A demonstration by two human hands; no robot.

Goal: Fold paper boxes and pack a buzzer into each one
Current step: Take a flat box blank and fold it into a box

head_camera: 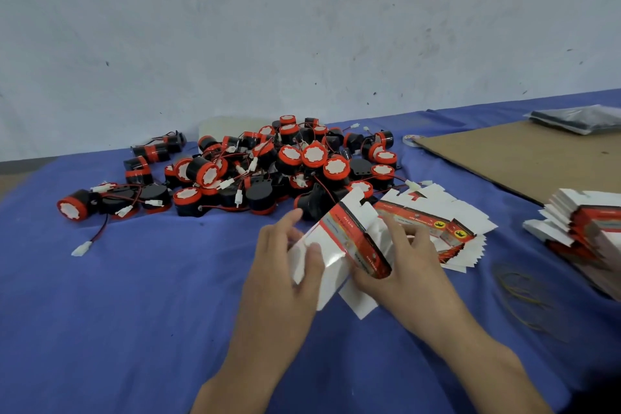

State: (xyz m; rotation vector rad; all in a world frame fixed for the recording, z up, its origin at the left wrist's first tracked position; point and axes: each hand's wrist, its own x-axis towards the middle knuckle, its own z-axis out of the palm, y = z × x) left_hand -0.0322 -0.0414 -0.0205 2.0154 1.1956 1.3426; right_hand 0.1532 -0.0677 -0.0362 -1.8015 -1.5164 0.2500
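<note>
While both hands (336,265) grip it, the paper box (339,242) sits between them.

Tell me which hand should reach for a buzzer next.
Left, probably: the left hand lies nearest the buzzer pile, while the right hand grips the half-folded box more fully.

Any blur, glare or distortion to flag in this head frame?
Head view: soft, even light; left hand, right hand and the paper box they hold slightly motion-blurred; sheen on its white flap; box stack at right edge smeared.
</note>
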